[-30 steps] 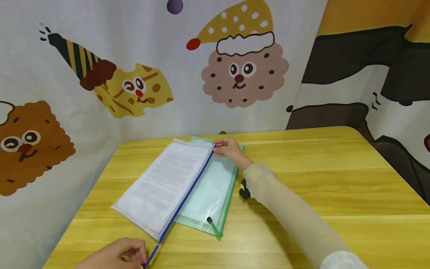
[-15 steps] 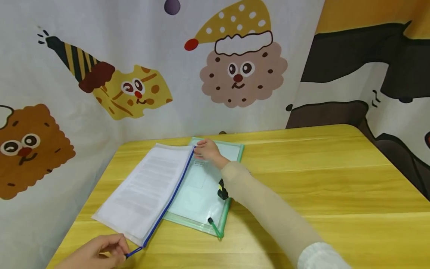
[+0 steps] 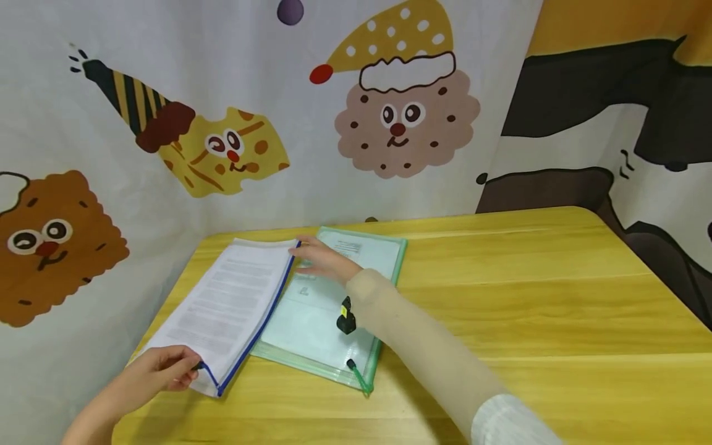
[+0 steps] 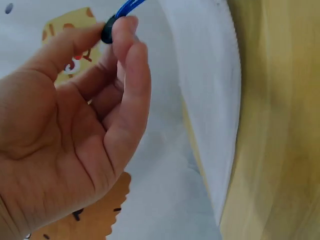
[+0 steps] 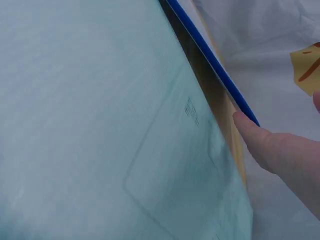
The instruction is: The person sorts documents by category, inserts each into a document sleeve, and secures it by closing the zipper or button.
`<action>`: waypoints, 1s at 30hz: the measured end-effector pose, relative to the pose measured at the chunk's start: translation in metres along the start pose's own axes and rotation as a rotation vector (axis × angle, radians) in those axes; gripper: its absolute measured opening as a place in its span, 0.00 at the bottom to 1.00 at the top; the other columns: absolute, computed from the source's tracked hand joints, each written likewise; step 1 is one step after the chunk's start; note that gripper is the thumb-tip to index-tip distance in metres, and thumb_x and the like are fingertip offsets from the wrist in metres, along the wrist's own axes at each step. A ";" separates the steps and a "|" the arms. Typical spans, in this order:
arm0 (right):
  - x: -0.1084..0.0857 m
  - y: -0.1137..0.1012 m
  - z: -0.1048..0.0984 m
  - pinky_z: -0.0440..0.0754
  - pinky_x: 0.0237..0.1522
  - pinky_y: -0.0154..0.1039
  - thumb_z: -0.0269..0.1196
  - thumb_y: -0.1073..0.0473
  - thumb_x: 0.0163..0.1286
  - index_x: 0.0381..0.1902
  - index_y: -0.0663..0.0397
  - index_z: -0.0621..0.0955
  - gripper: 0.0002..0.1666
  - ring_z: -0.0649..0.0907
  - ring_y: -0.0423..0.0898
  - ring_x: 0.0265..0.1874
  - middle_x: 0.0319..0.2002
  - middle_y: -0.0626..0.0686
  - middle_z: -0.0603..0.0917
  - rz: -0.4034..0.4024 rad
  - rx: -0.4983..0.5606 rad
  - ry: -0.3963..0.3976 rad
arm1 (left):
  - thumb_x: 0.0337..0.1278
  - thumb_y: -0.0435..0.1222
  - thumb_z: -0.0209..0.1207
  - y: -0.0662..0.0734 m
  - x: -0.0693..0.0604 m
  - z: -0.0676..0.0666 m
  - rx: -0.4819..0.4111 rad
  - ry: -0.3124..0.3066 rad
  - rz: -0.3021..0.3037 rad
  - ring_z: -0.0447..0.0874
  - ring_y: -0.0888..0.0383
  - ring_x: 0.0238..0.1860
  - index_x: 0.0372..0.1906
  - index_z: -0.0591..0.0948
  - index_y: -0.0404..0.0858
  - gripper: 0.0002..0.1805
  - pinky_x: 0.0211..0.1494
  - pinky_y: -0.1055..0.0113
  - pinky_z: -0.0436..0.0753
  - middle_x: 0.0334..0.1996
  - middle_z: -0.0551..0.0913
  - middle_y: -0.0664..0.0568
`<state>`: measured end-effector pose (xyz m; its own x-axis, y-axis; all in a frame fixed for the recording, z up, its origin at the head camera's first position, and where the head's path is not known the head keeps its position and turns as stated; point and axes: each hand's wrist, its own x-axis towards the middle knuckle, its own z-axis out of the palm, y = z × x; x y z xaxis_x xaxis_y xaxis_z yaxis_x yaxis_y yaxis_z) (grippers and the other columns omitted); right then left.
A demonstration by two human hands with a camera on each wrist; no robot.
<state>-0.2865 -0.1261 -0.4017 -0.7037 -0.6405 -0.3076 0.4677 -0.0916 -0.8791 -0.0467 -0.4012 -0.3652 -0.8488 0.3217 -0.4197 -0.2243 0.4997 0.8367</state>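
A clear zip document pouch (image 3: 222,309) with a blue-edged side holds printed paper and lies slanted at the left of the table. Between thumb and forefinger, my left hand (image 3: 161,368) pinches the black tip of its blue zipper-pull cord, above the near corner; the left wrist view shows this black tip (image 4: 108,30) too. At the far corner of the blue edge is my right hand (image 3: 325,259), thumb and fingers spread apart. In the right wrist view its thumb (image 5: 255,137) meets the blue edge (image 5: 215,65). A green-trimmed zip pouch (image 3: 317,327) lies partly beneath.
The green pouch's pull cord (image 3: 358,376) with a black tip hangs over its near right corner. A small black device (image 3: 346,318) sits at the right sleeve (image 3: 411,340). The wooden table (image 3: 528,296) meets a cartoon-printed curtain (image 3: 311,185) behind.
The blue-edged pouch has shifted left, uncovering more of the green one. Both hands moved left with it; the left hand also rose away from the near edge. The right thumb and fingers have spread.
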 end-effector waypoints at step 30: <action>-0.079 -0.039 -0.069 0.69 0.73 0.51 0.56 0.56 0.76 0.76 0.53 0.60 0.34 0.63 0.56 0.76 0.75 0.55 0.63 -0.026 -0.355 -0.057 | 0.68 0.42 0.60 0.009 0.047 -0.010 0.365 0.117 -0.277 0.73 0.60 0.26 0.26 0.76 0.35 0.17 0.30 0.69 0.78 0.22 0.75 0.55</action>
<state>-0.2856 -0.0196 -0.3683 -0.6769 -0.6841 -0.2718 0.2286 0.1557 -0.9610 -0.0938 -0.3899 -0.3741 -0.8335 0.0539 -0.5499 -0.2850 0.8107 0.5114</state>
